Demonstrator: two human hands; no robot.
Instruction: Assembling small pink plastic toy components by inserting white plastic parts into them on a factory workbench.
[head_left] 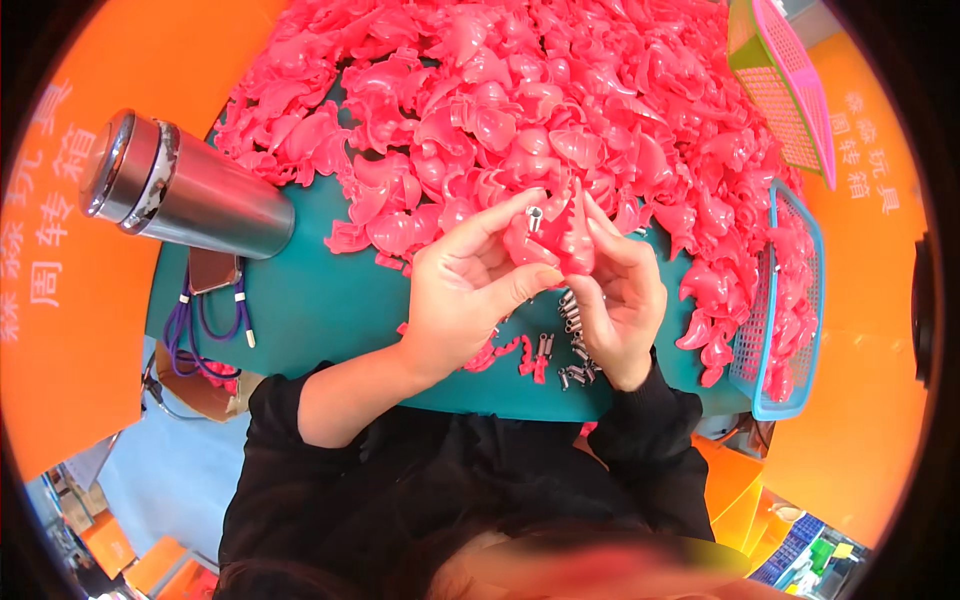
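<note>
Both hands are raised over the green tabletop [320, 300], in front of a big heap of pink parts. My left hand [455, 290] pinches a glossy pink plastic part [527, 247], with a small silvery metal cylinder [535, 216] at its upper edge. My right hand [628, 300] grips a ridged, pointed pink plastic piece [577, 240] right beside it. The two pink pieces touch or overlap; whether they are joined I cannot tell. Below the hands lie several small metal cylinders [580, 374], perhaps springs, and small wavy pink pieces [527, 355].
The heap of pink plastic shells [490, 110] covers the far side. A steel flask [205, 195] leans at left, near a purple cord [180, 325]. At right stands a blue basket [820, 300] with pink parts; a pink-and-green basket [790, 80] is behind it. Orange panels [850, 330] flank the table.
</note>
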